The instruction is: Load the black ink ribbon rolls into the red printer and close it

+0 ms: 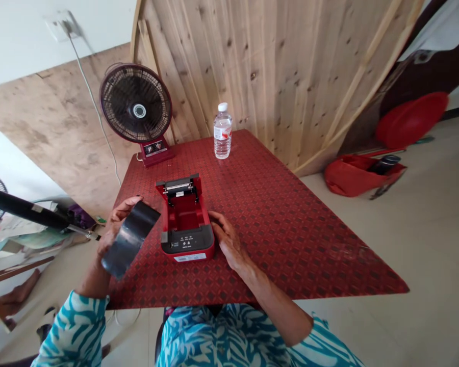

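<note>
A red and black label printer stands on the table with its lid raised at the back, showing the hollow red bay inside. My left hand is to the left of the printer and grips a dark, glossy, curved piece, held tilted above the table. Its exact kind cannot be made out, and it hides part of the fingers. Against the printer's right side lies my right hand, its fingers bent around the edge near the front panel.
The table has a red patterned cover. A fan stands at its back left corner, and a water bottle is near the back edge. Wood panelling rises behind. A red bag sits on the floor at right.
</note>
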A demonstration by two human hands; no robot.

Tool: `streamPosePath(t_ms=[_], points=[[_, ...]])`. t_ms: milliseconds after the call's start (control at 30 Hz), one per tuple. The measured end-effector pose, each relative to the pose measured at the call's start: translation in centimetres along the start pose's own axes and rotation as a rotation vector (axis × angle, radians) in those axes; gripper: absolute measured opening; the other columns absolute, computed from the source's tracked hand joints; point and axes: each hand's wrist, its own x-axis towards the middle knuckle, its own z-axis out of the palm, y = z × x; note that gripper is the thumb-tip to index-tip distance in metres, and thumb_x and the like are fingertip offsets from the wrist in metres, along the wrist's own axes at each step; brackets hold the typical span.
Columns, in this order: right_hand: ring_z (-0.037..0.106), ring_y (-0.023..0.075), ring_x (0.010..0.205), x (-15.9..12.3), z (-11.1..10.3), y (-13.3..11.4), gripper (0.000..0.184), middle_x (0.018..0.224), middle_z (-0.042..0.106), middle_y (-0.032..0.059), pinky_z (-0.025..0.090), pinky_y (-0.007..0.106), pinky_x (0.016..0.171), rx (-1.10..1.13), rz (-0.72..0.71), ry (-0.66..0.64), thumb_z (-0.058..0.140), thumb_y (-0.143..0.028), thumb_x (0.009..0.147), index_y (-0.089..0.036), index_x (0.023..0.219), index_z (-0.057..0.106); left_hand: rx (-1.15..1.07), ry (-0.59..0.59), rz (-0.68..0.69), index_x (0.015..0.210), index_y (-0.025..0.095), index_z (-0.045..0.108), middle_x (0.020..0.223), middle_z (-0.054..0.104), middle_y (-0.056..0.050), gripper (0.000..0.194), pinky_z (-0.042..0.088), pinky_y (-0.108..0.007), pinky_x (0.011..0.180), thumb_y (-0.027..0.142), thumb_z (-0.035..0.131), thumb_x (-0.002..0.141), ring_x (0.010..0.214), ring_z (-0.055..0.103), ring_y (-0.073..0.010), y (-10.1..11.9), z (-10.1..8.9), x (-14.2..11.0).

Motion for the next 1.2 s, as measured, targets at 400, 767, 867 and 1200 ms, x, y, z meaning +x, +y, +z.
streamPosePath(t_ms=[400,767,867,1200], points=[[0.058,0.0239,0.116,0.0,0.2,0.2,0.032,0.119,0.068,0.0045,0.041,0.044,0.105,-0.013,-0.018,0.002,0.053,-0.038,0.085,-0.026,0.112,0.065,-0.143,-0.187,0.132,0.104,0.022,0.067,0.095,0.072,-0.007,0.047,0.056,-0.037,0.079,0.048,0.080,0.068,0.087,0.069,-0.0262,4.2,5.0,-1.0],[0.058,0.0217,0.115,0.0,0.3,-0.2,0.032,0.118,0.067,0.0031,0.041,0.041,0.105,0.017,0.026,-0.004,0.051,-0.032,0.085,-0.026,0.113,0.065,0.976,-0.321,0.457,0.111,0.024,0.067,0.109,0.072,-0.009,0.028,0.051,-0.037,0.087,0.030,0.068,0.084,0.101,0.067,-0.0290,4.3,9.6,2.5],[0.058,0.0216,0.116,0.0,0.3,-0.1,0.031,0.119,0.067,0.0027,0.042,0.041,0.105,0.057,0.031,-0.019,0.052,-0.032,0.085,-0.027,0.114,0.064,1.239,-0.407,0.360,0.117,0.023,0.065,0.116,0.070,-0.009,0.028,0.052,-0.038,0.087,0.027,0.064,0.089,0.105,0.067,-0.0295,5.7,10.3,2.6],[0.057,0.0227,0.118,0.0,0.2,0.0,0.032,0.121,0.066,0.0040,0.041,0.044,0.107,0.044,0.026,-0.019,0.052,-0.031,0.085,-0.027,0.115,0.063,1.412,-0.484,0.303,0.118,0.018,0.058,0.108,0.072,-0.011,0.026,0.053,-0.037,0.079,0.024,0.059,0.093,0.103,0.068,-0.0302,7.7,10.5,1.1]])
